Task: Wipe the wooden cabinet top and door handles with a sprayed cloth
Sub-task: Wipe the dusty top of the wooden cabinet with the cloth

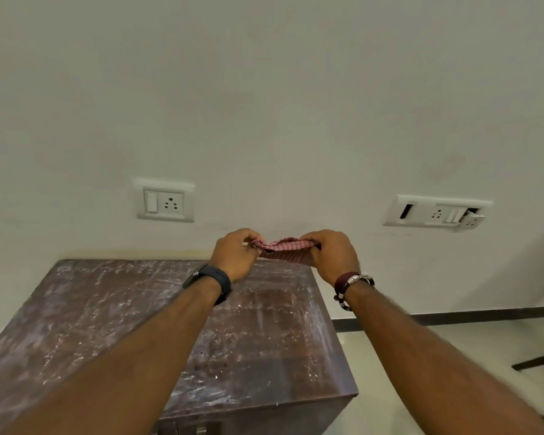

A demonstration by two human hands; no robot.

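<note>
Both hands grip cloth (284, 246) above cabinet top (107, 309)

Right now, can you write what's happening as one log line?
left hand: gripping cloth end | right hand: gripping other end | pink checked cloth: stretched between hands, above cabinet | dusty brown wooden cabinet top: untouched

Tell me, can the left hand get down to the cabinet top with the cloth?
Probably yes. The left hand holds the cloth with the right hand just above the cabinet top, with nothing between.
</note>
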